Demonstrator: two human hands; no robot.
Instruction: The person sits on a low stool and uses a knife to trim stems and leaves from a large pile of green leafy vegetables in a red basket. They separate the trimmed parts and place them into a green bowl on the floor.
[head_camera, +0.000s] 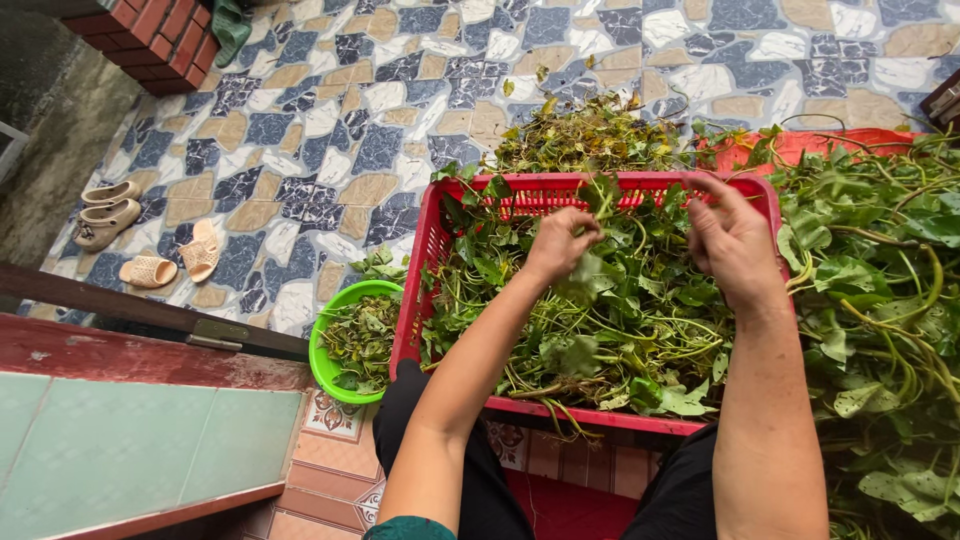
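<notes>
Leafy green vine stem (604, 200): held over the far half of the red plastic crate (432, 235), long axis running roughly upright between the hands. Left hand (560, 243) closed, fingers pinching the stem; right hand (733, 243) half open, fingers curled just beside it, grip on anything not discernible. Crate: heaped with leafy vines (600, 320). Green bowl (322, 365), touching the crate's left side: picked leaves. Floor beyond: discarded trimmings (590, 135); loose vines (880, 290) at right; sandals (150, 245) at left
</notes>
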